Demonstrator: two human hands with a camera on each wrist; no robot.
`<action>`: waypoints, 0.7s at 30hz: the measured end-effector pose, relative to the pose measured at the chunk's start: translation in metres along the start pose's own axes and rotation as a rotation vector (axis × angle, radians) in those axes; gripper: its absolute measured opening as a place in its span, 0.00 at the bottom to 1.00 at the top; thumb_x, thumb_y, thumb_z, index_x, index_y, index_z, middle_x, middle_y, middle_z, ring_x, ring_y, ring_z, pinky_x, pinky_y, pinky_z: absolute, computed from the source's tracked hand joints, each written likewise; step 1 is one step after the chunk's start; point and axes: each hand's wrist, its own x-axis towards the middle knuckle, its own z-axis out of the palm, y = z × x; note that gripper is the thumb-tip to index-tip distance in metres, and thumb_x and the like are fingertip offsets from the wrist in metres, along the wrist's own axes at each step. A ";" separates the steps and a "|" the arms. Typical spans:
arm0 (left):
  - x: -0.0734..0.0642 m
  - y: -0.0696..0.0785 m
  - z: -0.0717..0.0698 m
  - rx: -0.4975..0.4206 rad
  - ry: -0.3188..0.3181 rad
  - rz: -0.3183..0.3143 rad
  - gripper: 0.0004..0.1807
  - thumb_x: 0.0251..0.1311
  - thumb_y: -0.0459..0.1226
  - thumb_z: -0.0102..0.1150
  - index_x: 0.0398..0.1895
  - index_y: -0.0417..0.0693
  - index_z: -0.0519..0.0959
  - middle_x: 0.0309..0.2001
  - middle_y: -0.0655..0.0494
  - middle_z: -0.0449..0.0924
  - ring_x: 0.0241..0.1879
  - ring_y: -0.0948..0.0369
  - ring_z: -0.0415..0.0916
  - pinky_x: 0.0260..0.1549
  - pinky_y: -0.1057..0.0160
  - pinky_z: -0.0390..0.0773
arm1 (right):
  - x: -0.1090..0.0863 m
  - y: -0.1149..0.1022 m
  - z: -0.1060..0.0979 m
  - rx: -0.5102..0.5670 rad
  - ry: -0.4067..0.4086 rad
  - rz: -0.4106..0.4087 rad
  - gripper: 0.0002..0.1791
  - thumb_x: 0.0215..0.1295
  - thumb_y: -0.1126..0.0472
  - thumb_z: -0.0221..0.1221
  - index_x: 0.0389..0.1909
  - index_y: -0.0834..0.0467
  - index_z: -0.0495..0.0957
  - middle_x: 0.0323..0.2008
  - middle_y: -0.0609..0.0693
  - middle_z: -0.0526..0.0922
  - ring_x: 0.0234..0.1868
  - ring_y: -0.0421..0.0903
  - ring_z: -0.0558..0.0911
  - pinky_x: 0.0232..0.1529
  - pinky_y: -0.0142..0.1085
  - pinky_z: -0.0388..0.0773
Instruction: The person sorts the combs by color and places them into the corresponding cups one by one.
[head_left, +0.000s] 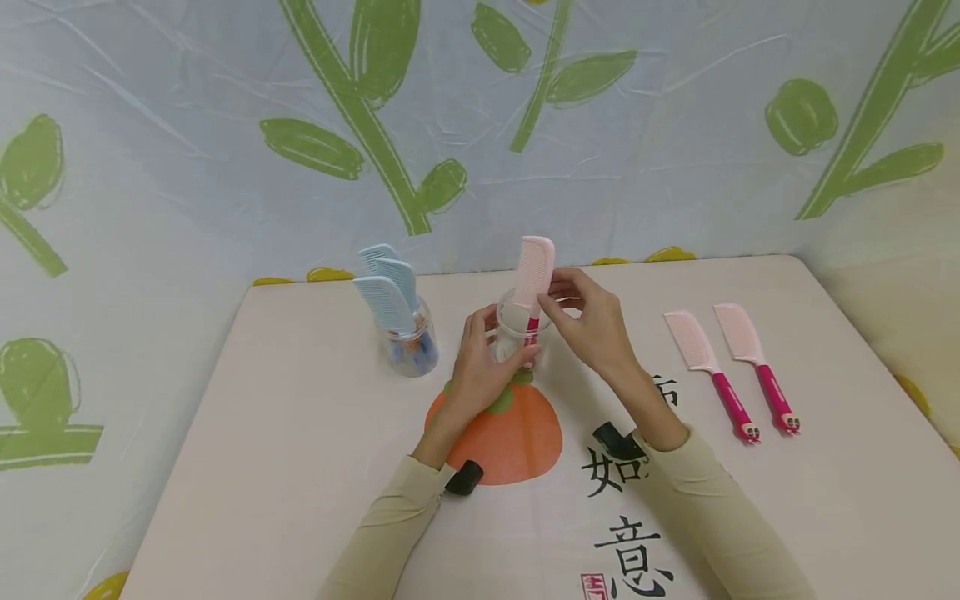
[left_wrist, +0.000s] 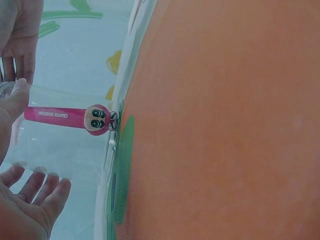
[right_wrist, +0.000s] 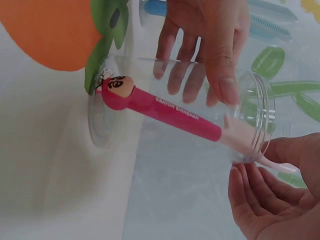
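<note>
A clear jar (head_left: 512, 321) stands upright at the back middle of the table, and my left hand (head_left: 478, 367) grips it round the side. Inside it leans a pink comb (head_left: 535, 265), toothed part up and sticking out above the rim. Its dark pink handle (right_wrist: 165, 110) shows through the wall, and the cartoon-head end (left_wrist: 97, 120) is down at the jar's bottom. At the rim, my right hand (head_left: 596, 329) pinches the comb low on its pale part between thumb and fingers.
Left of my hands, a second clear jar (head_left: 414, 354) holds three blue combs (head_left: 386, 304). Two pink combs, one nearer (head_left: 708, 371) and one farther right (head_left: 757, 367), lie side by side on the table (head_left: 300, 467). A leaf-patterned cloth (head_left: 225, 225) hangs behind the back edge.
</note>
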 end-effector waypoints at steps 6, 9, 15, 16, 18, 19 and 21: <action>-0.001 0.000 0.000 0.001 -0.008 -0.029 0.44 0.59 0.52 0.74 0.72 0.48 0.60 0.65 0.51 0.66 0.63 0.56 0.69 0.65 0.52 0.73 | -0.003 0.002 -0.006 -0.016 -0.023 0.016 0.17 0.70 0.67 0.64 0.57 0.68 0.77 0.47 0.60 0.85 0.48 0.55 0.85 0.52 0.50 0.83; 0.000 0.000 -0.001 0.005 -0.010 -0.025 0.45 0.59 0.52 0.74 0.73 0.48 0.60 0.65 0.52 0.66 0.63 0.56 0.69 0.65 0.52 0.73 | -0.005 0.003 -0.011 -0.021 -0.024 0.015 0.16 0.71 0.66 0.64 0.56 0.68 0.78 0.46 0.59 0.86 0.48 0.54 0.85 0.52 0.45 0.84; 0.000 0.002 -0.001 0.014 -0.014 -0.017 0.45 0.59 0.51 0.74 0.73 0.47 0.60 0.65 0.51 0.66 0.63 0.56 0.69 0.65 0.53 0.74 | -0.011 0.006 -0.021 -0.030 -0.005 0.007 0.15 0.73 0.63 0.63 0.55 0.65 0.79 0.46 0.57 0.85 0.48 0.52 0.85 0.54 0.44 0.83; 0.000 0.002 -0.001 0.014 -0.015 -0.016 0.44 0.59 0.50 0.74 0.72 0.47 0.60 0.65 0.51 0.66 0.63 0.56 0.69 0.65 0.53 0.73 | -0.012 0.007 -0.023 -0.037 0.001 0.002 0.15 0.73 0.63 0.63 0.55 0.65 0.79 0.46 0.57 0.85 0.48 0.53 0.85 0.54 0.44 0.82; 0.000 0.002 -0.002 0.015 -0.015 -0.020 0.44 0.59 0.50 0.74 0.72 0.47 0.60 0.65 0.51 0.66 0.63 0.56 0.69 0.65 0.52 0.74 | -0.014 0.009 -0.027 -0.047 0.008 -0.004 0.15 0.73 0.62 0.62 0.55 0.65 0.79 0.47 0.57 0.85 0.48 0.52 0.85 0.56 0.41 0.82; 0.000 0.003 -0.002 0.014 -0.015 -0.024 0.44 0.59 0.50 0.74 0.72 0.47 0.60 0.65 0.51 0.66 0.63 0.55 0.69 0.65 0.52 0.74 | -0.014 0.009 -0.029 -0.051 0.011 -0.006 0.15 0.73 0.62 0.62 0.55 0.66 0.79 0.47 0.57 0.85 0.48 0.52 0.85 0.56 0.40 0.81; 0.000 0.003 -0.002 0.013 -0.015 -0.029 0.44 0.59 0.50 0.74 0.72 0.48 0.60 0.65 0.51 0.66 0.63 0.54 0.69 0.65 0.51 0.74 | -0.016 0.010 -0.033 -0.056 0.013 0.000 0.15 0.73 0.62 0.62 0.56 0.66 0.78 0.48 0.56 0.85 0.49 0.51 0.85 0.57 0.36 0.81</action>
